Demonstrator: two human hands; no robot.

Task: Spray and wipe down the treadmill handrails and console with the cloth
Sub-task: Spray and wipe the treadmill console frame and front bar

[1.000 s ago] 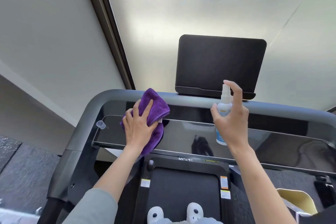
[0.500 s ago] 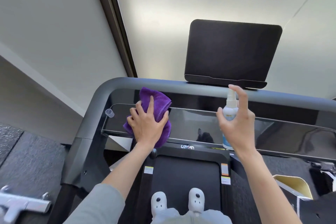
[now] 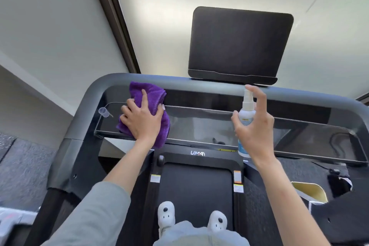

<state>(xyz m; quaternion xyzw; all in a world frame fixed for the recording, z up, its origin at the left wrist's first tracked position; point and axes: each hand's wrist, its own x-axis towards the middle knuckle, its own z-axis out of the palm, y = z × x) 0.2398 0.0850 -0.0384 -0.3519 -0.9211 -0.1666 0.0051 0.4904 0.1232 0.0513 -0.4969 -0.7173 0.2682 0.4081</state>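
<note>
My left hand (image 3: pixel 142 121) presses flat on a folded purple cloth (image 3: pixel 152 94) at the left end of the glossy black console shelf (image 3: pixel 201 126). The grey handrail (image 3: pixel 199 84) curves across just behind the cloth. In my right hand (image 3: pixel 256 126) is a small white spray bottle (image 3: pixel 246 113), held upright over the middle of the shelf, index finger resting on the nozzle top. The dark console screen (image 3: pixel 240 45) stands on the rail directly behind the bottle.
A small clear plastic cap (image 3: pixel 104 111) lies on the shelf's left end, near the cloth. Below are the treadmill belt (image 3: pixel 196 191) and my white shoes (image 3: pixel 166 214). An open yellow-lined bag (image 3: pixel 310 191) sits at lower right. A wall and window frame stand behind the rail.
My left hand has slid the cloth a little to the left along the shelf, toward the clear cap. My right hand keeps the bottle upright at the shelf's middle, under the screen.
</note>
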